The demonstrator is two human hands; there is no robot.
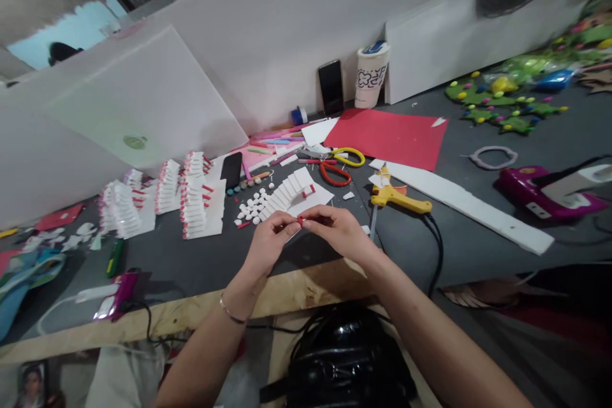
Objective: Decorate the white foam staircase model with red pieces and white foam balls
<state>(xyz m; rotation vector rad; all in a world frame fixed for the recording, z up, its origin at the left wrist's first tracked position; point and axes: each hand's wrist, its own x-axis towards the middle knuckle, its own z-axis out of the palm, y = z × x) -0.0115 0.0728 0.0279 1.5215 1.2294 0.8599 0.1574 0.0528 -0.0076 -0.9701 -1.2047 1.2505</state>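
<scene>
1. At the far left of the finished-looking group, red-tipped white assemblies (203,207) stand in rows on pale cards, apparently parked away from the working spot to leave room for the arms.
2. A dark phone (232,170) lies just beside them, towards the back, out of the hands' way.
3. Small white pellets (253,205) are heaped loosely near the fingers, probably so that single ones can be picked up easily.
4. The left hand (270,239) has thumb and fingertips pinched on one side of a small red piece (301,221), which sits between both hands near the table's front edge — a fingertip hold that seems suited to something so tiny.
5. Just behind the hands, a curved row of white strips (283,194) lies fanned on a white card, likely kept close for reference or reach.
6. The right hand (340,229) pinches the piece's other side, thumb and fingertips closed; the two hands nearly meet, perhaps for steadiness.
7. Behind it lie the red-handled scissors (335,174), within easy reach.
8. Further right, a yellow glue gun (401,199) rests on the table, its cord running forward — presumably placed for the right hand.
</scene>
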